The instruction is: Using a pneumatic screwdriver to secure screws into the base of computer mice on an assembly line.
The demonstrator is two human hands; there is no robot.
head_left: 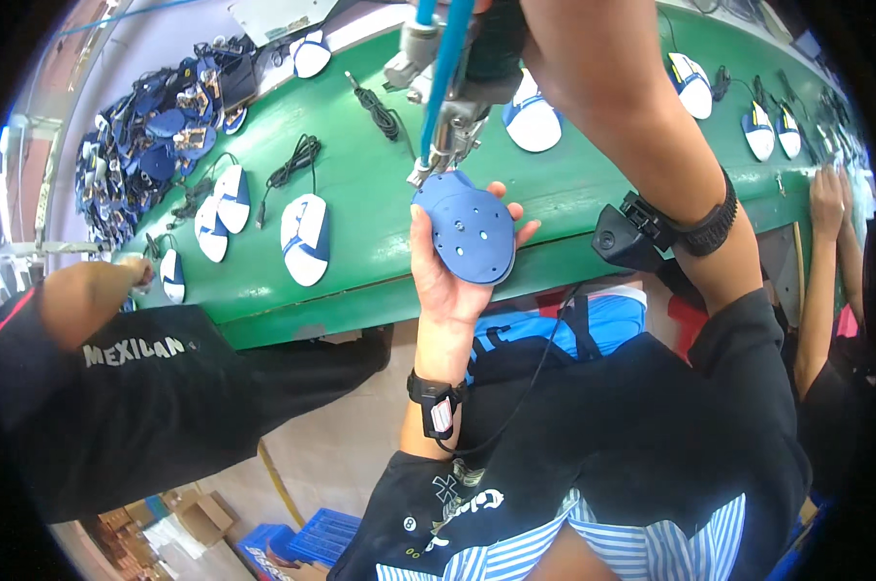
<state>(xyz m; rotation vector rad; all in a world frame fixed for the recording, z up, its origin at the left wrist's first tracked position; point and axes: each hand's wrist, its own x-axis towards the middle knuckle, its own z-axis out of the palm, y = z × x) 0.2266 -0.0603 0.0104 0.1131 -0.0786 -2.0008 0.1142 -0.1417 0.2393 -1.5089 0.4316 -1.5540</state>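
A computer mouse lies bottom side up in my left hand, its blue underside with several small holes facing me. My left fingers curl round its edges. From the upper edge of the view my right hand reaches in, mostly cut off, wrapped round the dark body of a power screwdriver with a metal head and blue air tubes. The metal tip stands at the far end of the mouse; I cannot tell whether it touches. Just beyond, a white and blue mouse sits on the green bench.
More corded mice lie along the bench on both sides. A heap of blue mouse parts fills the far left. One co-worker's arm is at the left, another's hands at the right. Blue crates stand on the floor.
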